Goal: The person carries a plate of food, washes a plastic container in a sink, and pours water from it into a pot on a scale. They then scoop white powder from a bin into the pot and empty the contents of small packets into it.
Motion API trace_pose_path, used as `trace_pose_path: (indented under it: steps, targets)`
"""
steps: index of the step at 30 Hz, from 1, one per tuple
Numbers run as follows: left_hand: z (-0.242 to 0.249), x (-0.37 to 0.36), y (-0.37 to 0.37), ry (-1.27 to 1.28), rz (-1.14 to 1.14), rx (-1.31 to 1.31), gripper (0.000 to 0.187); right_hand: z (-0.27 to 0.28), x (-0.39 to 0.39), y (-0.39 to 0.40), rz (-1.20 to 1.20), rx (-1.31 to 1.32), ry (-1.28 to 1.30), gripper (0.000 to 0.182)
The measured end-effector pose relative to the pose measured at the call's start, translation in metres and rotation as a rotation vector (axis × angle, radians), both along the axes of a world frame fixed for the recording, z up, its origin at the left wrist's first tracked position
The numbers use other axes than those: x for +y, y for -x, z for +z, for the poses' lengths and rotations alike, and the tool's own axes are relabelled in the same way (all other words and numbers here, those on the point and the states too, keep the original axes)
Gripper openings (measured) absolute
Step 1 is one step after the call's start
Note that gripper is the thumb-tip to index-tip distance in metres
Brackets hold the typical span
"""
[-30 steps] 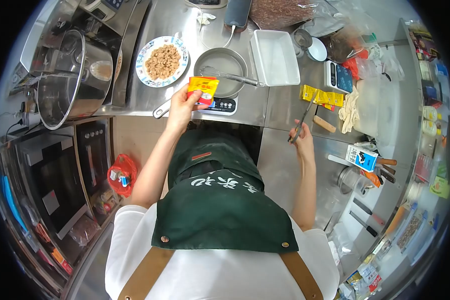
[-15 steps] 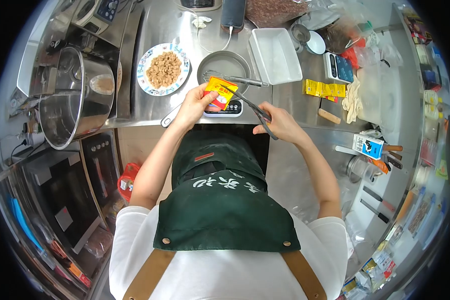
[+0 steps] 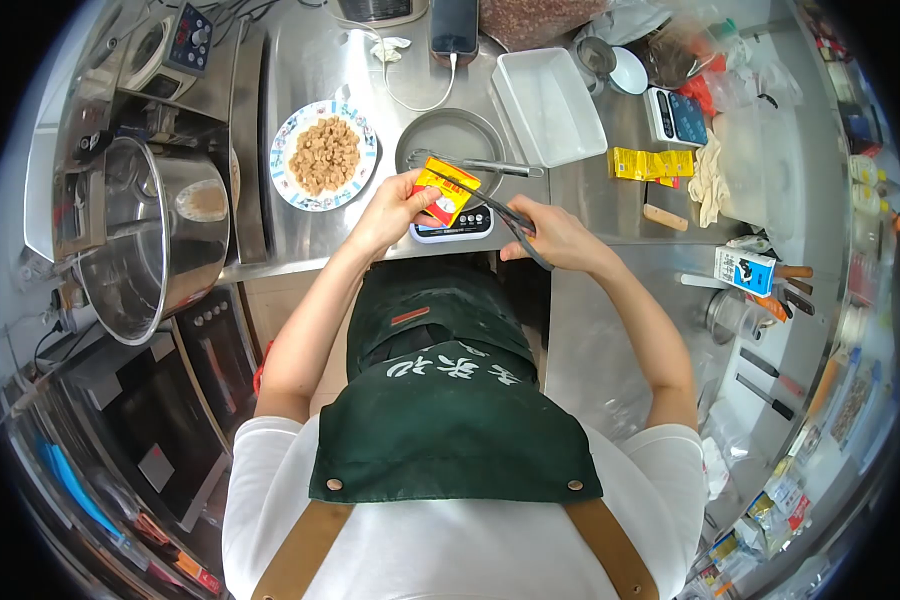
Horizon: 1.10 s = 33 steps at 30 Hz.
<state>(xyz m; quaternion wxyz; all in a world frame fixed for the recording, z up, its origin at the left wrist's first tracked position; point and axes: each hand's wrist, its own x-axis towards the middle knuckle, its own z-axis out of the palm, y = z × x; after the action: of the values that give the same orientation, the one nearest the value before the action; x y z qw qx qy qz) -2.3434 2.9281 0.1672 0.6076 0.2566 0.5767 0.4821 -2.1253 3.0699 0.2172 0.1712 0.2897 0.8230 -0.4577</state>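
Observation:
My left hand (image 3: 403,207) pinches a small yellow and red packet (image 3: 450,193) by its lower left side. Dark scissors (image 3: 513,225) sit in my right hand (image 3: 555,236), their blades lying across the top edge of the packet. Both hands are over the front of a kitchen scale (image 3: 454,228), partly covered by the packet. Behind it stands a round metal pan (image 3: 448,128), with a wire whisk (image 3: 482,166) resting across its rim. To the left, a patterned plate (image 3: 283,180) bears a heap of light brown chunks (image 3: 324,156).
A white rectangular tub (image 3: 550,105) stands right of the pan. Further right lie yellow packets (image 3: 650,163), a cloth glove (image 3: 709,180) and a second scale (image 3: 676,118). A phone (image 3: 455,28) with a cable is at the back. A large metal bowl (image 3: 192,255) is at the left.
The scissors have moved up and left, so their blades now reach across the packet's upper edge. The packet has tilted slightly, and the camera view has shifted a little.

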Motion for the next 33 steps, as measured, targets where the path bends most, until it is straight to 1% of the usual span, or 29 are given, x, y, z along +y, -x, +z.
trace_pose_path:
  steps: [9,15,21,24,27,30,33]
  targets:
    - [-0.015,0.011,0.015,0.062,-0.064,-0.007,0.028,-0.011,0.004,0.010,0.018,-0.047,-0.006,0.063]
    - [-0.023,0.016,0.023,0.078,-0.080,-0.032,0.027,-0.030,0.003,0.018,-0.031,0.041,0.032,0.058]
    - [-0.028,0.020,0.034,0.084,-0.121,-0.037,0.026,-0.027,0.008,0.025,0.026,0.015,0.025,0.058]
    - [-0.031,0.022,0.036,0.074,-0.142,-0.051,0.027,-0.023,0.008,0.029,0.010,0.044,0.020,0.059]
    - [-0.032,0.023,0.038,0.080,-0.144,-0.050,0.026,-0.032,0.006,0.031,-0.024,0.109,0.016,0.053]
    - [-0.031,0.025,0.041,0.099,-0.152,-0.032,0.026,-0.031,0.009,0.034,0.022,0.066,0.004,0.054]
    - [-0.030,0.026,0.040,0.091,-0.159,-0.050,0.026,-0.038,0.009,0.034,0.018,0.090,-0.016,0.055]
